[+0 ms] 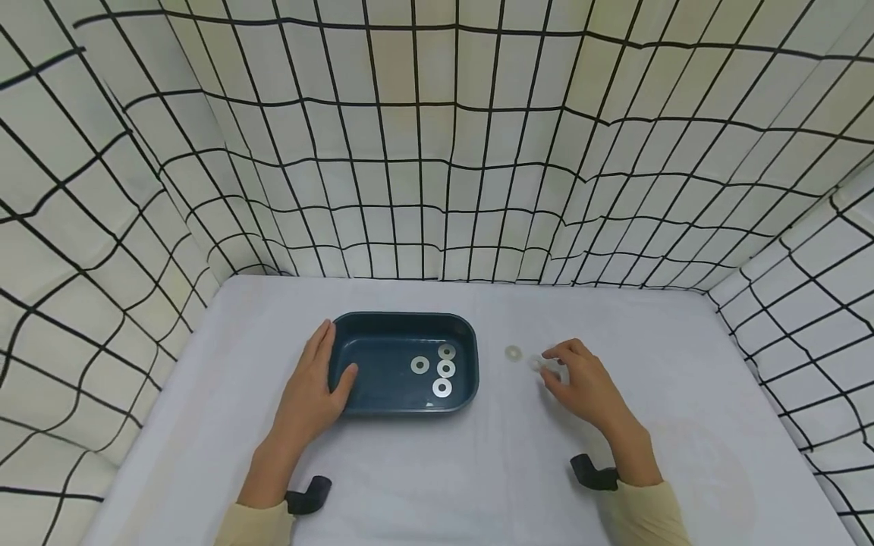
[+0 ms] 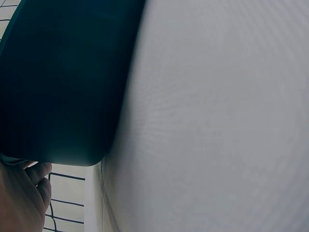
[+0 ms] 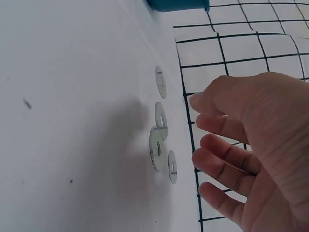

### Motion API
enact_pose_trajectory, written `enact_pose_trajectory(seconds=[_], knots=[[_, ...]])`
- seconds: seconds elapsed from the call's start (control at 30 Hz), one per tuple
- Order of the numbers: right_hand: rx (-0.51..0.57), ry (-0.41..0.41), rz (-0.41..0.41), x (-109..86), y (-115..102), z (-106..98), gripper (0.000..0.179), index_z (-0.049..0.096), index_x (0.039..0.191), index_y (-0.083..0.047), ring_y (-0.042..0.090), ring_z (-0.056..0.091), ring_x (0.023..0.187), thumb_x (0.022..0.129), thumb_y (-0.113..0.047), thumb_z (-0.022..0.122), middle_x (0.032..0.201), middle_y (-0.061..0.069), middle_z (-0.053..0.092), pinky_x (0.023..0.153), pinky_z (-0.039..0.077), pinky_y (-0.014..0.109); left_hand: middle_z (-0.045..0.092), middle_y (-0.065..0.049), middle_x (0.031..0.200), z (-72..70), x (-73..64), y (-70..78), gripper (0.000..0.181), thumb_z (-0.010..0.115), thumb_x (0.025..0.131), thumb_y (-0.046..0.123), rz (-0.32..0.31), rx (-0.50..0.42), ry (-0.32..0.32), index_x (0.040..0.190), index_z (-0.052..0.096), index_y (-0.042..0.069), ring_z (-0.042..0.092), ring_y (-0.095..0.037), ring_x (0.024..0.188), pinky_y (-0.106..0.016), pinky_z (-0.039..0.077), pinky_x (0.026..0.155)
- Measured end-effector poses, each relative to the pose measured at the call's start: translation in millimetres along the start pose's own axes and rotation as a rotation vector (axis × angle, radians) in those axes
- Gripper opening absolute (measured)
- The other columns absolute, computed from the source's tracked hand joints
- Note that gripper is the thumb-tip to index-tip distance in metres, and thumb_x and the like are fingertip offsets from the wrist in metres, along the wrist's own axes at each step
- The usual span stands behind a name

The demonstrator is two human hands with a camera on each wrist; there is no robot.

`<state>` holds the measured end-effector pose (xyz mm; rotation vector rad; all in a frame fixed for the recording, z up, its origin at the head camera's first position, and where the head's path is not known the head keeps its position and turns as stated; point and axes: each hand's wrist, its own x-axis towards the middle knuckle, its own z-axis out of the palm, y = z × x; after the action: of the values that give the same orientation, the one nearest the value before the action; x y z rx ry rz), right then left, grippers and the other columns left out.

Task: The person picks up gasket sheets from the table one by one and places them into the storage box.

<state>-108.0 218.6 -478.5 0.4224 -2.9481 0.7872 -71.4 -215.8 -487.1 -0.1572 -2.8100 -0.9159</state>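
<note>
My left hand point(image 1: 310, 387) holds the left end of a dark blue tray point(image 1: 382, 394), thumb over the rim and fingers along the outer wall. In the left wrist view, the tray's side point(image 2: 63, 96) fills the upper left. Several flat pale washers point(image 1: 435, 388) lie inside at the tray's right end. Right of the tray, my right hand point(image 1: 583, 387) hovers over the table with thumb and fingers apart and relaxed. Beneath its fingertips are several translucent washers point(image 3: 153, 150), two overlapping in the right wrist view. One washer point(image 1: 508, 353) lies nearer the tray.
A white cloth point(image 1: 423, 485) covers the table. Black grid netting point(image 1: 451, 159) over white sheeting rises behind the table and along both sides. Each wrist carries a black mount, such as the one at the right wrist point(image 1: 592, 474).
</note>
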Motion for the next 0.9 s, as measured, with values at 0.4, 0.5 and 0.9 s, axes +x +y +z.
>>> enact_pose_trajectory(seconds=[0.4,0.5,0.9], knots=[[-0.030,-0.004,0.057,-3.3,16,9,0.025,0.075,0.118,-0.003,0.029,0.071,0.099,0.094,-0.013,0.075,0.117,0.018,0.070,0.082,0.060,0.048,0.023,-0.021,0.176,2.4,0.1,-0.4,0.078,0.060,0.107,0.031,0.020,-0.004,0.007,0.168,0.022,0.000,0.027,-0.044,0.161,-0.066,0.032,0.126],[-0.047,-0.013,0.065,-6.3,18,14,0.030,0.073,0.120,0.000,0.029,0.070,0.097,0.093,-0.014,0.076,0.118,0.019,0.071,0.083,0.059,0.048,0.024,-0.021,0.175,2.4,-4.6,-2.0,0.078,0.061,0.106,0.030,0.017,0.007,0.008,0.167,0.023,-0.001,0.028,-0.044,0.161,-0.066,0.032,0.125],[-0.106,-0.052,0.108,-3.3,19,9,0.033,0.070,0.120,0.005,0.028,0.065,0.094,0.096,-0.018,0.074,0.113,0.021,0.071,0.085,0.056,0.052,0.023,-0.021,0.175,2.7,-0.6,0.2,0.077,0.060,0.107,0.031,0.021,-0.002,0.013,0.167,0.023,-0.001,0.028,-0.044,0.161,-0.067,0.032,0.125]])
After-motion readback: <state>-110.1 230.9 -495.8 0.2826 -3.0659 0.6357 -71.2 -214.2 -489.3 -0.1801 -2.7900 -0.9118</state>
